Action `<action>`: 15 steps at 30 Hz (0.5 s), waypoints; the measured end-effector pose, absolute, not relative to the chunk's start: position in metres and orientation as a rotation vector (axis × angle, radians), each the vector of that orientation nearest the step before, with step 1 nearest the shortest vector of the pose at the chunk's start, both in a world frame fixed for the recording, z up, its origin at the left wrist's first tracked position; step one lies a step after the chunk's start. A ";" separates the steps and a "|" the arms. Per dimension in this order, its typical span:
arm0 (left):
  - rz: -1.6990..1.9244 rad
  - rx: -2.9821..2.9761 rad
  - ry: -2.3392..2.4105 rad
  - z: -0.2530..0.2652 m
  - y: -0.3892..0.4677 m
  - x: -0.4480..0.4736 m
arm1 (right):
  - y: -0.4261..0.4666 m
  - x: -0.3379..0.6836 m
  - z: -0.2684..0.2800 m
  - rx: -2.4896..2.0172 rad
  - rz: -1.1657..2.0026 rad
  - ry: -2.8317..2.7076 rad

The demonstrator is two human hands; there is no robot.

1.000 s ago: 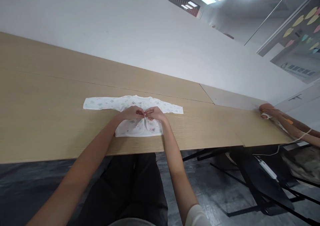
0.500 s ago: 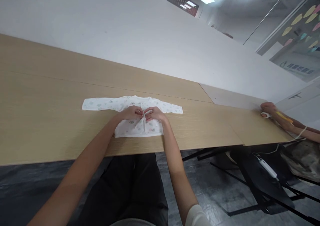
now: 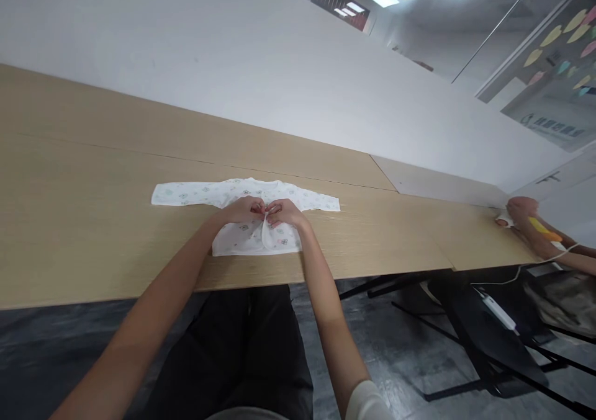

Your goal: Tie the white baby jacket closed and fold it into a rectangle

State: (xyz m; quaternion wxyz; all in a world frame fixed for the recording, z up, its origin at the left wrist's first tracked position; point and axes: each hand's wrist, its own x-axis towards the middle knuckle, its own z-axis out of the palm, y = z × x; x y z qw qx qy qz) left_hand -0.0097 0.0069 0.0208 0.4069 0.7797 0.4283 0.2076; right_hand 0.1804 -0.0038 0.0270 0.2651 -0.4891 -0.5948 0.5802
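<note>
A small white long-sleeved baby shirt (image 3: pixel 233 240) with a scattered print lies spread on the table, its sleeves stretched out left and right and its neckline facing the wall. My left hand (image 3: pixel 244 210) is closed, pinching the front placket at mid-chest. Right beside it, my right hand (image 3: pixel 285 212) pinches the same placket edge from the other side. Between the fingertips the cloth is lifted a little, and a fold runs down to the hem. Whatever fastener the fingers may hold is too small to make out.
The long wooden table (image 3: pixel 93 234) runs along a white wall (image 3: pixel 186 54). At the far right another person's hands (image 3: pixel 524 212) hold something white at the table. Below on that side are a black folding chair (image 3: pixel 488 327) and a white power strip (image 3: pixel 499 313).
My hands stay pinched at the shirt's front, with slight finger movement. The lower placket now curves open more in a loose fold. The other person's hands have shifted right.
</note>
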 end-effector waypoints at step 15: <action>0.534 1.955 1.095 0.022 0.007 -0.012 | -0.002 0.179 0.024 -1.351 1.515 -1.609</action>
